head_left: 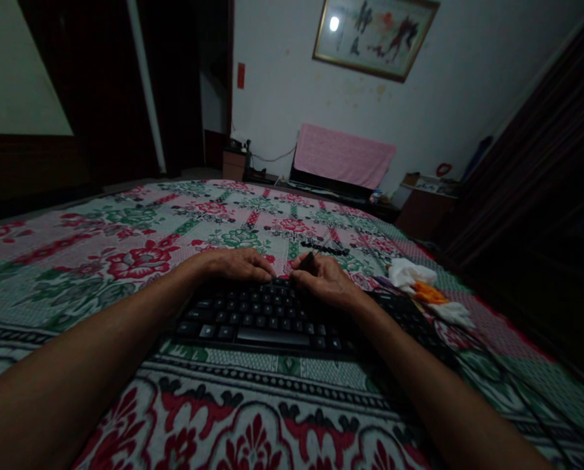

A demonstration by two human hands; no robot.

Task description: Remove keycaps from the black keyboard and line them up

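Note:
A black keyboard lies on a flowered bedspread in front of me. My left hand rests palm down on the keyboard's far edge, fingers curled against it. My right hand sits just right of it, fingers pinched round a small dark object held above the top row of keys; I cannot make out what it is. A short row of small dark pieces lies on the spread just beyond the hands.
White and orange cloths lie right of the keyboard. Beyond the bed stand a pink-covered low unit, a small wooden table and a dark wardrobe along the right. A framed picture hangs on the wall.

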